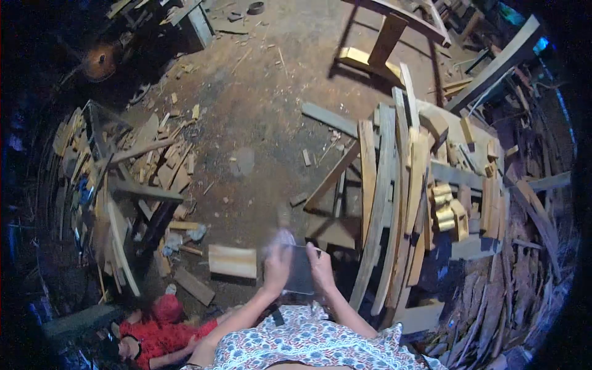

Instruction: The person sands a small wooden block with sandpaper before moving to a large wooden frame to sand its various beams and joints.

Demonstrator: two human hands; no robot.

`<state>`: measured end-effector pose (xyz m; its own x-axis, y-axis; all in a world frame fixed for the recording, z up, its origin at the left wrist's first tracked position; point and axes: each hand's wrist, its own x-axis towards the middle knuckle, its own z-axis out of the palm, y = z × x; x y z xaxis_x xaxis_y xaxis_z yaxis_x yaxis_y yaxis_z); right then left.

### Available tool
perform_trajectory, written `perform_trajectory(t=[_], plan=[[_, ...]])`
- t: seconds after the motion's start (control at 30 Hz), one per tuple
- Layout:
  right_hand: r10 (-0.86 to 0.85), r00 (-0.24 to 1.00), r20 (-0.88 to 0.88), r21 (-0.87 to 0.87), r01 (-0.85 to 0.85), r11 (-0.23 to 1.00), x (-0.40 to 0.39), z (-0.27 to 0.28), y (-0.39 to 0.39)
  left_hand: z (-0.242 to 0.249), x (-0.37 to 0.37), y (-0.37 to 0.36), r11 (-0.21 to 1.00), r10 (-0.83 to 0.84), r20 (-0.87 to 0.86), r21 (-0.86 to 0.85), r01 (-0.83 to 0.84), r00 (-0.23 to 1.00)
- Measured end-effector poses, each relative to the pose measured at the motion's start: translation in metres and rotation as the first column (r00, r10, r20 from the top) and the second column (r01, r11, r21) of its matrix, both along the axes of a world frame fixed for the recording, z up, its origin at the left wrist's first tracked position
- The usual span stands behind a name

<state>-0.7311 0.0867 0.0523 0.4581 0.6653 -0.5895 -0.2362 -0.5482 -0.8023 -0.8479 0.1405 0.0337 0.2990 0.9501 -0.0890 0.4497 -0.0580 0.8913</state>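
Observation:
In front of my body I hold a dark flat rectangular sheet (300, 272) with thin pale edges; what it is made of I cannot make out. My left hand (277, 266) is closed at its left edge, its fingers partly smeared by motion. A blurred whitish, crumpled-looking thing (285, 237) shows at the left fingertips. On the opposite edge my right hand (320, 268) grips with the thumb on top, its other fingers mostly hidden. Just left of my left hand, a pale wooden block (232, 261) rests low over the floor.
Long curved planks (383, 185) lean on a bench at the right, beside gold-coloured wood pieces (445, 208). Scrap wood (176, 163) is heaped at the left. A person in red (165, 330) is low at the left. A wooden frame (388, 40) stands at the back.

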Motion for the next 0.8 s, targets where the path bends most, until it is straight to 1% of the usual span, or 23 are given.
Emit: perform_trajectory(t=[0.03,0.07,0.13,0.17,0.2,0.23,0.27,0.3,0.33,0.4,0.43,0.5,0.53,0.6,0.63,0.67,0.73,0.77,0.8], plan=[[0.07,0.996,0.046,0.067,-0.073,0.995,0.003,-0.006,0.026,0.017,0.007,0.027,0.998,0.056,-0.008,-0.036,-0.056,0.998],[0.062,0.997,0.041,0.07,-0.065,0.995,0.005,-0.011,0.054,0.036,0.009,0.059,0.995,0.042,-0.121,-0.089,-0.053,0.992],[0.082,0.993,-0.082,0.077,-0.075,0.994,0.011,-0.008,0.123,0.062,0.023,0.127,0.995,0.072,0.009,-0.063,-0.072,0.997],[0.073,0.994,-0.084,0.123,-0.063,0.99,0.014,-0.004,0.156,0.051,0.02,0.159,0.992,0.078,-0.131,-0.089,-0.09,0.988],[0.064,0.995,-0.079,0.119,-0.055,0.991,0.017,0.0,0.186,0.073,0.034,0.191,0.981,0.16,-0.167,-0.084,-0.176,0.973],[0.038,0.995,0.095,0.243,-0.06,0.968,0.022,0.005,0.215,0.079,0.043,0.227,0.981,0.167,-0.099,-0.083,-0.175,0.981],[-0.005,0.964,0.267,0.356,-0.094,0.93,0.03,0.01,0.241,0.081,0.05,0.262,0.98,0.176,-0.026,-0.088,-0.177,0.984],[-0.03,0.967,0.253,0.305,-0.05,0.951,0.038,0.051,0.262,0.079,0.059,0.294,0.984,0.171,-0.047,-0.051,-0.173,0.984],[0.064,0.945,0.321,0.136,-0.113,0.984,0.049,0.09,0.283,0.078,0.07,0.324,0.986,0.166,-0.067,-0.012,-0.168,0.984],[0.092,0.85,0.518,0.151,-0.197,0.969,0.062,0.101,0.321,0.08,0.099,0.372,0.985,0.17,-0.027,0.018,-0.17,0.985],[0.08,0.846,0.527,0.158,-0.19,0.969,0.071,0.1,0.34,0.071,0.114,0.397,0.989,0.146,-0.001,-0.002,-0.146,0.989],[0.126,0.823,0.553,0.176,-0.263,0.949,0.093,0.094,0.378,0.059,0.139,0.442,0.996,0.088,0.034,-0.028,-0.087,0.995],[0.099,0.847,0.523,0.153,-0.207,0.966,0.103,0.095,0.398,0.056,0.148,0.462,0.994,0.051,0.082,-0.1,-0.043,0.995],[0.083,0.878,0.472,0.041,-0.116,0.992,0.122,0.097,0.441,0.057,0.167,0.497,0.996,0.024,0.084,-0.085,-0.017,0.996],[0.035,0.88,0.474,0.049,-0.067,0.997,0.132,0.094,0.462,0.044,0.18,0.516,0.999,0.019,0.165,-0.029,-0.014,0.986],[-0.072,0.778,0.625,0.147,-0.027,0.989,0.142,0.075,0.482,0.037,0.185,0.531,0.995,-0.05,0.108,-0.082,0.059,0.993],[-0.172,0.751,0.638,0.214,0.042,0.976,0.163,0.07,0.528,0.057,0.204,0.567,0.976,-0.216,0.005,-0.036,0.216,0.976],[-0.171,0.745,0.644,0.212,0.04,0.976,0.173,0.071,0.548,0.065,0.214,0.589,0.976,-0.216,0.014,-0.036,0.216,0.976],[-0.15,0.765,0.627,0.181,0.045,0.982,0.183,0.075,0.57,0.076,0.225,0.612,0.96,-0.281,-0.015,0.007,0.282,0.959]])
